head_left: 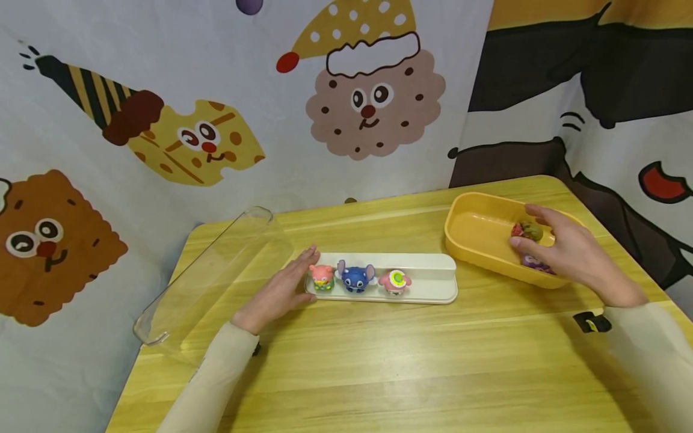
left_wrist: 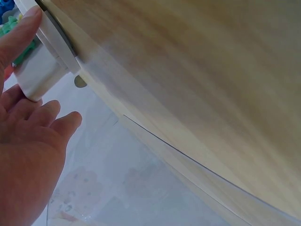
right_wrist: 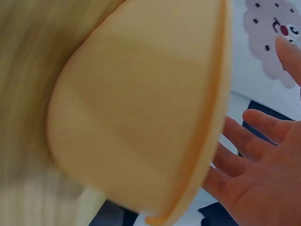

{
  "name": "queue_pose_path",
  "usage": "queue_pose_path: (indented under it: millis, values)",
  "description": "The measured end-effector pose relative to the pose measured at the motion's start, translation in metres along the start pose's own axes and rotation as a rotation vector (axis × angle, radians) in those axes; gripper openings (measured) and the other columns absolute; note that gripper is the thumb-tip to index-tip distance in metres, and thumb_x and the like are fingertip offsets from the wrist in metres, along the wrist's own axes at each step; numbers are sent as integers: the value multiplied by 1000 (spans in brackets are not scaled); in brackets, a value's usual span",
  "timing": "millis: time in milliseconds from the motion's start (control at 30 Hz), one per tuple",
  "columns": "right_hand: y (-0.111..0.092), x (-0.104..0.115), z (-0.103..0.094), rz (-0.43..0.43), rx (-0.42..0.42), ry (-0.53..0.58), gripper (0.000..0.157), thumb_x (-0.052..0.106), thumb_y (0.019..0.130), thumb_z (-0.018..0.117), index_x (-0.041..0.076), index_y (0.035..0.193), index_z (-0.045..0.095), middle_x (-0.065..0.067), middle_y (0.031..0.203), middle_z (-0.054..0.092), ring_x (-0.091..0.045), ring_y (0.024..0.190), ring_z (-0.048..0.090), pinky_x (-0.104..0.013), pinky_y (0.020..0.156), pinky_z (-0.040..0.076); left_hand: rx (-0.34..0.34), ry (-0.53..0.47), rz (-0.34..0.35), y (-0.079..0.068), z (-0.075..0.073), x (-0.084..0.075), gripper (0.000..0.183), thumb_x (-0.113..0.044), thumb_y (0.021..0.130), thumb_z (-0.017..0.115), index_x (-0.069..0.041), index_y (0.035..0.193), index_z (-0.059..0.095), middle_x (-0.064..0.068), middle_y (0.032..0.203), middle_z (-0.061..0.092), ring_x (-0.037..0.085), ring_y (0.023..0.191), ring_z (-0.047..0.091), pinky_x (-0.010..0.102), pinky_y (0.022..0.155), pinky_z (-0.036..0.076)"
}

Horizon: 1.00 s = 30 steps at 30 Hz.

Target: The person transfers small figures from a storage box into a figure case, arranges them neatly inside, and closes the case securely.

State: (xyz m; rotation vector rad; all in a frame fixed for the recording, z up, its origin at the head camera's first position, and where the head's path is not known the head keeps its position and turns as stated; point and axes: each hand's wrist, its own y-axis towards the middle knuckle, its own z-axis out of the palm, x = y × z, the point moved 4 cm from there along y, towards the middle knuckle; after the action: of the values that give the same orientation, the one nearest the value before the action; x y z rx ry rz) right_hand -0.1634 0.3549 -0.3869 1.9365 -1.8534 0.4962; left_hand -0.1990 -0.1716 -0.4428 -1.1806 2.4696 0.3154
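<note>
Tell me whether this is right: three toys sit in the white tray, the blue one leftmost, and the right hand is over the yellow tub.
Not leftmost: the head view shows the blue toy in the middle, between two pink toys. The rest is right: three in the white tray, right hand over the yellow tub.

The left arm (head_left: 213, 367) reaches up to the left end of the white tray (head_left: 433, 291). The left hand (head_left: 278, 294) is there, its thumb (left_wrist: 23, 33) by the tray's near corner and its other fingers (left_wrist: 66, 127) by the far one. The right arm (head_left: 649, 355) stretches well to the tray's right. The right hand (head_left: 568, 243) has its fingers spread apart, pointing toward the tray's side.
</note>
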Motion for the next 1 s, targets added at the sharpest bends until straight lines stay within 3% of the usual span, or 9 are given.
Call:
queue_pose_path:
  millis: [300, 633, 1000]
  values:
    - [6, -20, 2, 16, 75, -15, 96, 51, 97, 70, -9, 159, 26, -40, 153, 36, -62, 129, 42, -78, 101, 37, -1, -1, 3, 0, -1, 1, 92, -17, 90, 82, -6, 164, 28, 6, 173, 14, 29, 156, 22, 51, 123, 28]
    - [10, -25, 9, 4, 105, -77, 88, 53, 97, 68, -15, 146, 41, -40, 140, 48, -58, 124, 49, -76, 100, 40, -5, 0, 9, 1, -1, 0, 92, -17, 90, 82, -6, 164, 28, 7, 173, 15, 30, 156, 22, 51, 123, 28]
    - [9, -26, 8, 63, 124, -143, 91, 59, 99, 63, -16, 145, 41, -41, 135, 50, -58, 118, 52, -75, 94, 44, -2, 2, 2, 0, -2, -2, 92, -17, 90, 83, -6, 163, 29, 7, 173, 15, 30, 156, 23, 51, 123, 29]
